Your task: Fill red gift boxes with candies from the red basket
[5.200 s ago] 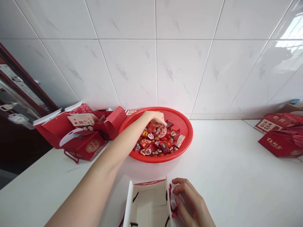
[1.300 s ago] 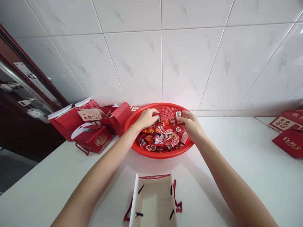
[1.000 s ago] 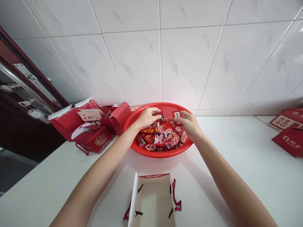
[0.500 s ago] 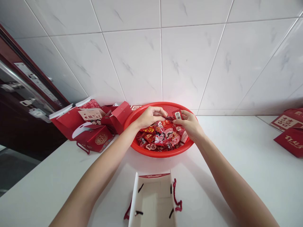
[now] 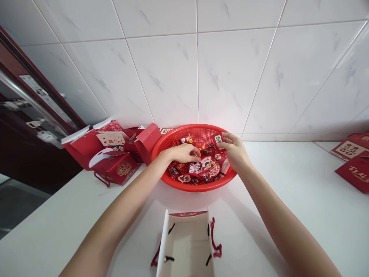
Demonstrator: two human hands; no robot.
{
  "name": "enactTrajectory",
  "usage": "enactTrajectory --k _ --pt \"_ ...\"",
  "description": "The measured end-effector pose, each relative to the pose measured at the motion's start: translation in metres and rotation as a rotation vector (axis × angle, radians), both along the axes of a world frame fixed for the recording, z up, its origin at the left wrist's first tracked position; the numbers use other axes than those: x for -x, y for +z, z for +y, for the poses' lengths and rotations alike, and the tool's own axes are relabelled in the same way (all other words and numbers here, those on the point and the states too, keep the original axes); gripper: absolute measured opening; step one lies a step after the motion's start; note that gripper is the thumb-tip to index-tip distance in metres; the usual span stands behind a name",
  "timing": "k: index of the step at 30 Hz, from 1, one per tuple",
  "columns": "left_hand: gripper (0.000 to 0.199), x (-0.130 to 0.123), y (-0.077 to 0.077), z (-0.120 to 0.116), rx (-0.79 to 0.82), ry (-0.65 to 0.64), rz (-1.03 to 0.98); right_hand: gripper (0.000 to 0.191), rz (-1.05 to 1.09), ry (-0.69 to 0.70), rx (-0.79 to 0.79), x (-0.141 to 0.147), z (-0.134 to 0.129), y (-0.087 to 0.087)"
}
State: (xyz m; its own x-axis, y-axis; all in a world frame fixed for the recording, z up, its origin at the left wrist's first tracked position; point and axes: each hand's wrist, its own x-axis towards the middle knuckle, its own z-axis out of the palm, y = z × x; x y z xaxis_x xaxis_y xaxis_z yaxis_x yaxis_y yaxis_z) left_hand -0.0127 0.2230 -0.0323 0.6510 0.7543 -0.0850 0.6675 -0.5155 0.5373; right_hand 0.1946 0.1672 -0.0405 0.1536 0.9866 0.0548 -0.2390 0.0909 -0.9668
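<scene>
At your left, red boxes [image 5: 124, 168] crowd the worktop's [image 5: 273, 215] far left corner, near the left edge, one with a cord handle hanging. Next to them, by the far edge, sits your red basket [image 5: 198, 187], with the wrapped sweets [image 5: 209, 166] inside. Your left hand [image 5: 183, 153] reaches into it from the left, fingers curled down over the sweets; you can't tell from here whether they grip one. Nearer you, apart from the basket, the white-lined carton [image 5: 187, 246] lies open side up, red cords at both sides. Your right hand [image 5: 236, 153] pinches a red packet [image 5: 218, 142] between thumb and fingers above the basket's right side. Far right, more red cartons [image 5: 353, 174] sit near the far edge, partly out of view.
</scene>
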Motion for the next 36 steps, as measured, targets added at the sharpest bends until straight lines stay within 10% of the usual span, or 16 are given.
enactTrajectory --k 7,19,28,36 --pt "0.045 0.001 0.008 -0.001 0.028 -0.029 -0.148 0.036 0.038 -0.003 0.011 0.0 -0.001 0.0" --pt "0.049 -0.006 0.011 0.0 0.05 0.379 -0.793 0.032 0.038 0.029 0.002 0.0 -0.002 0.001" --pt "0.04 -0.01 0.016 -0.009 0.133 0.276 -0.736 0.029 0.029 0.242 0.019 -0.001 -0.004 0.001" --pt "0.024 0.015 0.021 0.004 0.05 0.274 -0.384 0.023 -0.094 0.081 0.003 0.001 -0.003 0.003"
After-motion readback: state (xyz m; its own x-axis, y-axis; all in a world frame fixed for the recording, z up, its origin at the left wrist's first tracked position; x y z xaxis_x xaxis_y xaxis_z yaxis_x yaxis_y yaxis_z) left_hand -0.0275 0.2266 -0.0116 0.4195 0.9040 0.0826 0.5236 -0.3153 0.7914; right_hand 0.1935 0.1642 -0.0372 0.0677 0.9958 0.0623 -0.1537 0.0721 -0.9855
